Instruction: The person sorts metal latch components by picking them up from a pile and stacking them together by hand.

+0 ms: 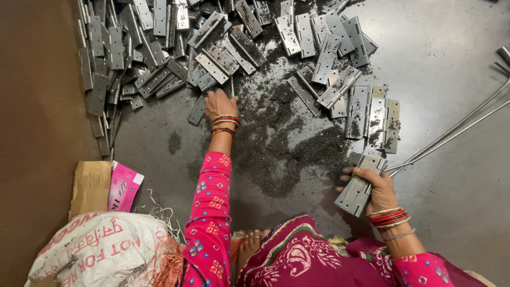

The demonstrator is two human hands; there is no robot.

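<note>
Down at the near edge sits a white woven sack (101, 250), its mouth frayed and its contents hidden, with a pink carton (124, 187) and a cardboard flap (90, 186) lying just beyond it. On the right, the right hand (374, 186) is closed around a folded metal hinge (358, 191), fingers wrapped over its top edge, red bangles (390, 218) at the wrist; thin steel rods (451, 135) run off toward the right edge. Open dark floor (457, 64) lies past that hand. The left arm stretches straight ahead, and the left hand (219, 104) presses fingertips down at the near fringe of the hinge pile (159, 48); whether it grips one I can't tell. Black metal filings (287, 143) spread between the hands. Farther right, a row of hinges (372, 114) lies flat.
</note>
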